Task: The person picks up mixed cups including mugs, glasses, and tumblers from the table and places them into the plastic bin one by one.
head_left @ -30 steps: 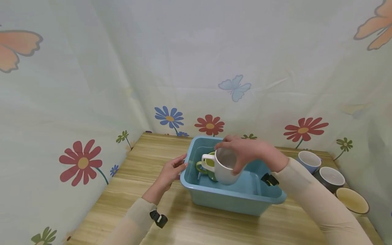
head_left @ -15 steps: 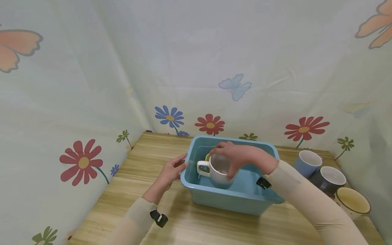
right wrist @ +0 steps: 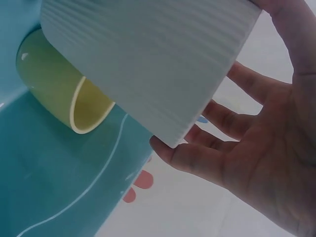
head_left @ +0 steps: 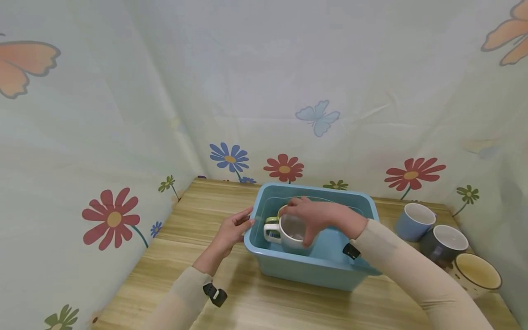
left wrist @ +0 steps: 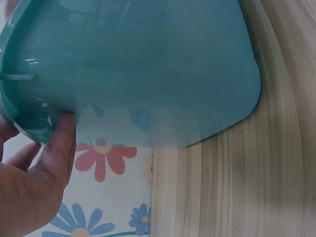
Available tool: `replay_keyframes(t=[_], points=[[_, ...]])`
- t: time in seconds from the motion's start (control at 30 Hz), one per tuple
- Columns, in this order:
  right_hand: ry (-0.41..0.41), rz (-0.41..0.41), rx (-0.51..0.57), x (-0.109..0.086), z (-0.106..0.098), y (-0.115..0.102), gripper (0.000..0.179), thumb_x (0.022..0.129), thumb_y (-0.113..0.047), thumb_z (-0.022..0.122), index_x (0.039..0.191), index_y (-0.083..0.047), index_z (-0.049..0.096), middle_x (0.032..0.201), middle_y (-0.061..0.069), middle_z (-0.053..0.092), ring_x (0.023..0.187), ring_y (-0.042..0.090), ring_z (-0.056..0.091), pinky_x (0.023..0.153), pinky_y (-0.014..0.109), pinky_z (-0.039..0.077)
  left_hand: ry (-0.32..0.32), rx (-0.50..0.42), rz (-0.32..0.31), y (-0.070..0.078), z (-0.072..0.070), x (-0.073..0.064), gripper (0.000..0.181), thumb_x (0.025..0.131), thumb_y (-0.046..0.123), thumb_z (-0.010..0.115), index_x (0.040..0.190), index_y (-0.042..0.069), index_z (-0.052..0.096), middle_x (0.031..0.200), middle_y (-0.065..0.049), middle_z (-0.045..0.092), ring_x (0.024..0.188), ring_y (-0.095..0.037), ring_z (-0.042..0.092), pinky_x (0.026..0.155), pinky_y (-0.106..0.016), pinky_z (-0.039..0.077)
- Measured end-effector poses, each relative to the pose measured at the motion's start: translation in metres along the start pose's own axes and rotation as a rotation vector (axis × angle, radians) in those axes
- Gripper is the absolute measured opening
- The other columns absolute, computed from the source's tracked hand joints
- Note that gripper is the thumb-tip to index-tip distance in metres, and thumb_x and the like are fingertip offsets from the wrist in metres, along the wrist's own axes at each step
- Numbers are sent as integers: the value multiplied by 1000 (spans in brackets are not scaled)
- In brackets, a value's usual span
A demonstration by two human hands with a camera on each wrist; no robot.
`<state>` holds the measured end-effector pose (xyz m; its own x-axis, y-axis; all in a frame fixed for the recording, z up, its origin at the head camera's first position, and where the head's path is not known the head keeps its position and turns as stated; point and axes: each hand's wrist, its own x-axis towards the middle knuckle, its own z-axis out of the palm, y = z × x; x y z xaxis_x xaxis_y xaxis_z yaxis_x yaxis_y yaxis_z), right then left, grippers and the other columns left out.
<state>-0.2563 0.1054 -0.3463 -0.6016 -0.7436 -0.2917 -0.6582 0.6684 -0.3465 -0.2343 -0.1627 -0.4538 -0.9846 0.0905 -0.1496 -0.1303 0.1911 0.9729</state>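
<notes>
Three mugs (head_left: 437, 247) stand on the worktop (head_left: 194, 201), right of the tub (head_left: 309, 260). Inside its left half, the right grip (head_left: 317, 217) pinches a white mug (head_left: 290, 243) by the rim; open room spreads toward the tub's right end. The left grip (head_left: 228, 231) holds the tub's left rim. Only the right wrist view shows the ribbed mug wall and most of the green mug (right wrist: 54, 89) inside the tub.

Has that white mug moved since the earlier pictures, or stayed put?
Yes: in the head view, the white mug has moved down and a little left, judged against the blue tub, which has stayed in place.
</notes>
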Motion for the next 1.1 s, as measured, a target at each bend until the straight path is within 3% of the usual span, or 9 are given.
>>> replay_keyframes(t=[0.27,0.73,1.1], points=[[-4,-12,-16,9,10,6,88,72,-27,92,148,-24,50,150,7,48,132,28,42,98,46,59,3,11,-3,0,0,0,51,103,15,61,152,11,49,148,-24,56,118,-28,65,86,-44,65],[-38,3,-16,17,17,4,87,73,-26,92,148,-21,49,153,7,45,134,29,39,100,48,58,3,9,3,0,0,0,51,103,15,60,152,10,49,144,-24,58,108,-21,67,83,-41,66],[-74,-1,-53,30,23,2,87,74,-27,92,149,-20,48,145,7,49,130,26,43,100,46,58,3,4,-6,1,0,0,50,103,16,61,152,11,50,144,-24,59,109,-22,67,84,-41,65]])
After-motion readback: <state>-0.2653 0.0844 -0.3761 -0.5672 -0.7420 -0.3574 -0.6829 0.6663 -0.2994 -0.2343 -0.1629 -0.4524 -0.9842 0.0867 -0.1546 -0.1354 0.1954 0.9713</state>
